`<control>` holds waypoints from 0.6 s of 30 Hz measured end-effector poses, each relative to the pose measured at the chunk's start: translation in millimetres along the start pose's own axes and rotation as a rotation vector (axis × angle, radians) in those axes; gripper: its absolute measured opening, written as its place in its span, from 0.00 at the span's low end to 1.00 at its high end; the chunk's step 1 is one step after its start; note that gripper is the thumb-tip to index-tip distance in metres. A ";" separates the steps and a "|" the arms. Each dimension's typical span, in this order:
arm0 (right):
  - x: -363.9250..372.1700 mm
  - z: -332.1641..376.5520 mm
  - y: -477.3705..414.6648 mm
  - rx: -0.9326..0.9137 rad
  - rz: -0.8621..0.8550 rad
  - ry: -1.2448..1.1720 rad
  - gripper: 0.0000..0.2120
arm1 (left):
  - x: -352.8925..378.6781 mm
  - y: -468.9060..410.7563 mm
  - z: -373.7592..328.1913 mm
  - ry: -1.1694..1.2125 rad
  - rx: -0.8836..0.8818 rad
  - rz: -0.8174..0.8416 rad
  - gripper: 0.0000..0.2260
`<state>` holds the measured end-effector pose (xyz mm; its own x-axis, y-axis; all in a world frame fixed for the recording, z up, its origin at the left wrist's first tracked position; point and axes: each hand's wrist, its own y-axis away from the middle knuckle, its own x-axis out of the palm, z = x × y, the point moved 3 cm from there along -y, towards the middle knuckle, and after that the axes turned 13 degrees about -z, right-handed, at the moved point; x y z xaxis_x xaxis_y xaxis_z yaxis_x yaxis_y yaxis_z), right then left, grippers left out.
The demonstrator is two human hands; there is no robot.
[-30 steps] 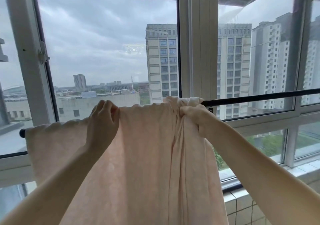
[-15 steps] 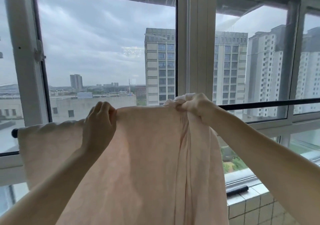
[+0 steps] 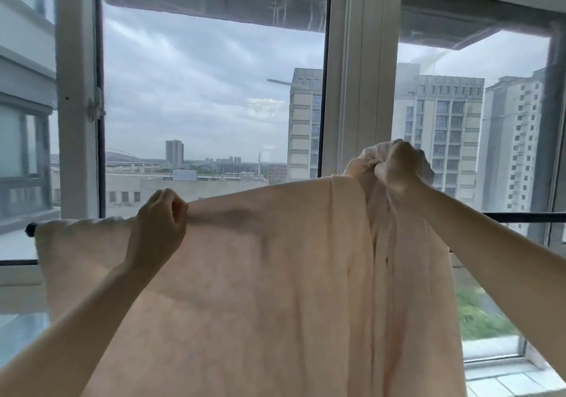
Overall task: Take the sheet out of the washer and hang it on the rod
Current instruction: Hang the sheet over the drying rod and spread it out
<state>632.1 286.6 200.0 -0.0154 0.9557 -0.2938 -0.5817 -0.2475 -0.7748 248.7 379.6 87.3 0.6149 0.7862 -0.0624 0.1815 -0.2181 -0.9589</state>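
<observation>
A pale pink sheet (image 3: 260, 289) hangs over a thin black rod (image 3: 526, 217) that runs across in front of the window. The rod's left end cap (image 3: 30, 229) pokes out past the sheet's left edge. My left hand (image 3: 159, 225) grips the sheet's top edge over the rod. My right hand (image 3: 398, 170) holds a bunched part of the sheet, lifted well above the rod. Between my hands the top edge slopes up to the right. The washer is out of view.
White window frames (image 3: 358, 90) stand right behind the rod, with a latch (image 3: 95, 108) on the left frame. A tiled sill (image 3: 505, 378) lies at the lower right. Tall buildings show beyond the glass.
My right hand has lifted the bunched sheet up off the rod and carried it to the right. My left hand stays gripping the top edge. The camera has tilted up.
</observation>
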 end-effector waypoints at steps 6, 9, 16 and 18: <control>7.4 -52.9 -26.3 -0.016 0.005 0.137 0.19 | 8.6 -0.2 -7.5 -0.073 -0.046 -0.015 0.08; 7.9 -87.1 -26.5 0.019 0.074 0.138 0.15 | 12.7 -1.2 -6.3 -0.111 -0.079 -0.007 0.07; 13.5 -121.9 -12.1 -0.021 0.233 0.254 0.36 | 21.2 -4.0 -10.0 -0.144 -0.168 0.026 0.06; 7.6 -113.2 -10.6 -0.110 0.276 0.414 0.28 | 22.1 -2.9 -10.5 -0.147 -0.184 0.021 0.06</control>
<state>730.2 278.5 142.6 0.1804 0.7147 -0.6758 -0.5116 -0.5186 -0.6850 269.7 391.6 91.6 0.5041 0.8531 -0.1344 0.3151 -0.3266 -0.8911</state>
